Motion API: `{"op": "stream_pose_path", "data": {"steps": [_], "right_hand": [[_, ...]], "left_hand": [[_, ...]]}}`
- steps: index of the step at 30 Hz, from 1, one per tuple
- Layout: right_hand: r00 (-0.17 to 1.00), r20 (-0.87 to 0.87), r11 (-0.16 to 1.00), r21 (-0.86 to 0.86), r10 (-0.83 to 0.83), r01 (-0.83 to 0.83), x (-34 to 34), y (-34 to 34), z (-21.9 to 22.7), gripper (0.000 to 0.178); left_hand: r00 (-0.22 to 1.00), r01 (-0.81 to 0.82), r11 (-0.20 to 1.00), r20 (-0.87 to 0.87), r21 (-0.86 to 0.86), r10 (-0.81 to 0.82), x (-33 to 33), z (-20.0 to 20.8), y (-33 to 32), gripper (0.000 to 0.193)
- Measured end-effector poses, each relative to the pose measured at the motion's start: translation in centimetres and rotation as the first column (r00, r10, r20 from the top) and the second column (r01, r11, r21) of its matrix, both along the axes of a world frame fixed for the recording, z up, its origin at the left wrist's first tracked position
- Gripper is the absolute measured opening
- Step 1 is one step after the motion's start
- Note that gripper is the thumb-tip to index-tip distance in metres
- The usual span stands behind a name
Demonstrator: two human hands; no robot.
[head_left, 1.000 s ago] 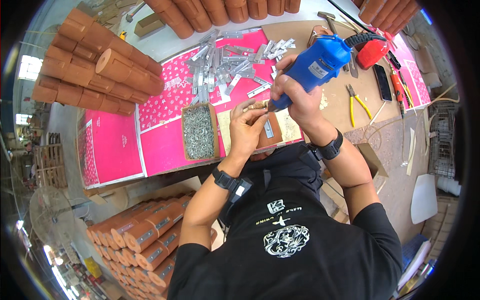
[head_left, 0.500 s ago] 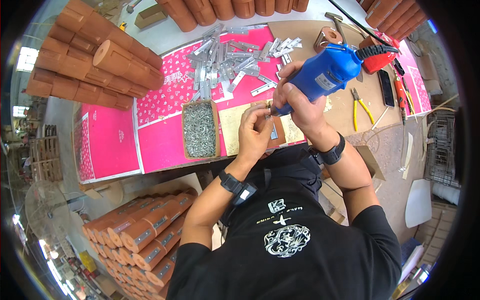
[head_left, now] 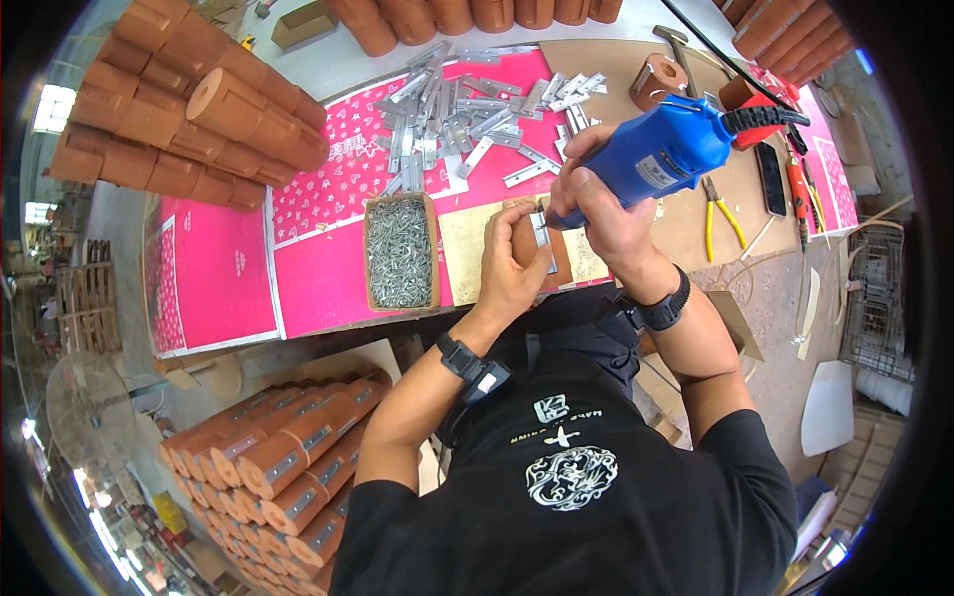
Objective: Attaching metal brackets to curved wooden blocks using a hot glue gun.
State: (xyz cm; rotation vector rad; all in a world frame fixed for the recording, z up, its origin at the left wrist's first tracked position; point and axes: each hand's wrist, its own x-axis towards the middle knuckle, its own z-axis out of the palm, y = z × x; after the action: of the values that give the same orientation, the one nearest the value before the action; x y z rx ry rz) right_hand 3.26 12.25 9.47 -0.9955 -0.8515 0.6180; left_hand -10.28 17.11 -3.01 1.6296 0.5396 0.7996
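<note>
A: Start at the left. What's over there?

B: A stack of brown blocks [head_left: 189, 109] at ten o'clock, lying on the table [head_left: 696, 214]. Pink sheets [head_left: 224, 273] cover the table beside them. A second stack [head_left: 288, 462], with metal plates on the ends, sits low at seven o'clock.

A: And toward the middle?

B: A box of screws [head_left: 399, 251], open, just left of the left hand [head_left: 515, 266]. Above it, at twelve o'clock, loose metal plates [head_left: 467, 109] are scattered on the pink.

A: What is the left hand doing?

B: It is clenched around a brown block [head_left: 542, 248], holding it against the table edge. A metal plate [head_left: 543, 236] lies on the block's face.

A: The right?

B: The right hand [head_left: 596, 204] grips a blue drill [head_left: 666, 149], its tip down at the plate (whether it touches, I cannot tell). A black cord runs off its rear toward one o'clock.

A: Further right?

B: Yellow-handled pliers [head_left: 717, 214] at two o'clock, on the bare table, apart from both hands.
</note>
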Motion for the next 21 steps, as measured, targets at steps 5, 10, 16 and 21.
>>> {"op": "stream_pose_path", "data": {"steps": [5, 10, 16, 21], "right_hand": [[1.000, -0.025, 1.000, 0.003, -0.002, 0.002, -0.1, 0.0, -0.2, 0.023], [1.000, -0.028, 0.999, -0.048, 0.002, -0.003, -0.1, 0.2, 0.0, 0.020], [1.000, 0.006, 0.998, -0.061, 0.025, -0.025, -0.1, 0.6, -0.7, 0.019], [0.998, 0.033, 0.997, -0.054, 0.055, -0.053, 0.0, 1.1, -0.7, 0.020]], "left_hand": [[1.000, -0.007, 1.000, 0.010, -0.002, 0.007, 0.0, 0.2, -0.1, 0.052], [1.000, -0.003, 1.000, 0.020, 0.000, 0.003, 0.1, 0.1, -0.2, 0.053], [1.000, -0.002, 0.992, -0.012, 0.124, 0.003, 0.0, 0.1, -0.1, 0.054], [1.000, -0.004, 0.991, -0.025, 0.136, 0.008, 0.0, 0.2, 0.0, 0.056]]}}
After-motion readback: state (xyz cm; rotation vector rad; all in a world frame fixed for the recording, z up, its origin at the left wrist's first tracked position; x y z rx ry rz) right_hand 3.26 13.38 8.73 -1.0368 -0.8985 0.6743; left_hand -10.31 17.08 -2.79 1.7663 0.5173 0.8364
